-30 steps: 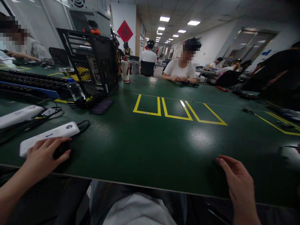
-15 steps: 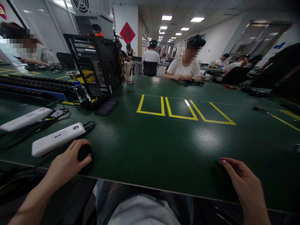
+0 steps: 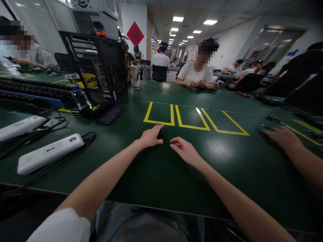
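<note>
My left hand (image 3: 150,137) is stretched out over the green table (image 3: 161,168) and closed round a small round black object (image 3: 159,134), just short of the leftmost yellow taped rectangle (image 3: 159,115). My right hand (image 3: 183,150) hovers close beside it, fingers loosely curled and apart, holding nothing. Another person's hand (image 3: 281,136) rests flat on the table at the right.
Two white power banks (image 3: 47,153) with black cables lie at the left. A black computer case (image 3: 101,72) and keyboards (image 3: 32,90) stand behind them, with a plastic bottle (image 3: 80,97). A white cup (image 3: 135,76) stands further back. People sit across the table.
My left hand has carried the small black object from the near left edge forward to the middle of the table. My right hand moved left and forward to meet it. Another hand came in at right.
</note>
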Available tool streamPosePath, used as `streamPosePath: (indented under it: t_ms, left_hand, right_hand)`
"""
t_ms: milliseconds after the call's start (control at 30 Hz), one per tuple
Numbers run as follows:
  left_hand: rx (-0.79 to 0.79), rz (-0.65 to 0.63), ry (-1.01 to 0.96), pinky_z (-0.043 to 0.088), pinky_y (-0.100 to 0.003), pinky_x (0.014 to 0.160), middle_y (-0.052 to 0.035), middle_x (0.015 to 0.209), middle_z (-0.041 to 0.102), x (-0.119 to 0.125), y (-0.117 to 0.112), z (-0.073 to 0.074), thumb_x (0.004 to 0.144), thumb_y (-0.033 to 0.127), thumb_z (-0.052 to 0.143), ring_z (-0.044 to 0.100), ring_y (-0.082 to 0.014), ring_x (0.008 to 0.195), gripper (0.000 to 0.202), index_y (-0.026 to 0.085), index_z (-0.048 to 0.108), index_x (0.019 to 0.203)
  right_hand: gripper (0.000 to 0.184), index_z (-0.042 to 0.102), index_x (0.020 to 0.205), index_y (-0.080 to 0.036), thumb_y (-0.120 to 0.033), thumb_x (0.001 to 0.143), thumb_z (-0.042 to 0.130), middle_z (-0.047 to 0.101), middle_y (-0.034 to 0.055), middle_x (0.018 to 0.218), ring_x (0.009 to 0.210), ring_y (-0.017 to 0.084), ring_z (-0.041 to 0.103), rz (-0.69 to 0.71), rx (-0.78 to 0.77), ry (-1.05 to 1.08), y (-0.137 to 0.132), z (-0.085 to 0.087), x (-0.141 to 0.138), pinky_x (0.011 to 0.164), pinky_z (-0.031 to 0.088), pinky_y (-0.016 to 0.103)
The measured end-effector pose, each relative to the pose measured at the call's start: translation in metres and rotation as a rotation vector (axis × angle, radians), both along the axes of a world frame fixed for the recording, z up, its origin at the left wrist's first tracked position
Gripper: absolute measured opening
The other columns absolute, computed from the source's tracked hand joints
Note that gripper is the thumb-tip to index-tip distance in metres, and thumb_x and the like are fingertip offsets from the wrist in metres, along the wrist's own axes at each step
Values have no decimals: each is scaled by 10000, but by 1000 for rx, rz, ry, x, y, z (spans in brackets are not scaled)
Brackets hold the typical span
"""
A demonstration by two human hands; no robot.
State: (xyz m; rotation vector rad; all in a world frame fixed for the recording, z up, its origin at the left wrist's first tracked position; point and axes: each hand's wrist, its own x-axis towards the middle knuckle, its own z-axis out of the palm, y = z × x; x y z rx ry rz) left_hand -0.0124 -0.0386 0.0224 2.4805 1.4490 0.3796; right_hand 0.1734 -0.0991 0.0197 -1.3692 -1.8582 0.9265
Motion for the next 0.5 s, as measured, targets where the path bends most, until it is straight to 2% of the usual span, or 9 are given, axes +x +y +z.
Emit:
streamPosePath:
  t_ms: [67,133,233,367,500]
  left_hand:
    - [18,5,-44,454,-364,752,-52,1268,401,15,17,-5,692,365,555,527,-264,1000,618,262,266,1227]
    - [39,13,-75,461,-369,732,-55,1212,453,25,30,-10,679,358,577,539,-266,972,603,250,292,1199]
    - [88,17,-107,468,-363,707,-55,1179,472,32,40,-15,673,340,596,553,-251,936,597,246,297,1182]
    - [169,6,-153,472,-361,711,-61,1153,472,32,38,-19,698,306,579,544,-240,954,559,236,293,1174]
    - [214,-50,-223,469,-379,761,-71,1150,454,26,27,-19,697,306,585,506,-242,1013,576,218,282,1179]
  right_hand:
    - [215,557,931,-197,-321,758,521,606,38,950,868,146,584,-76,26,117,36,-10,-9,805,452,327]
    - [221,558,901,-187,-353,770,493,607,43,930,864,149,579,-172,-12,274,68,-20,-14,797,454,334]
    - [228,561,864,-180,-356,719,557,619,39,878,842,154,578,-200,-123,472,96,-27,-17,774,462,334]
    - [289,565,903,-193,-314,651,640,619,37,912,887,161,570,-161,-182,588,97,-28,-16,823,442,353]
    - [268,569,915,-201,-315,678,619,603,29,946,922,165,558,-90,-75,569,83,-27,-14,874,416,370]
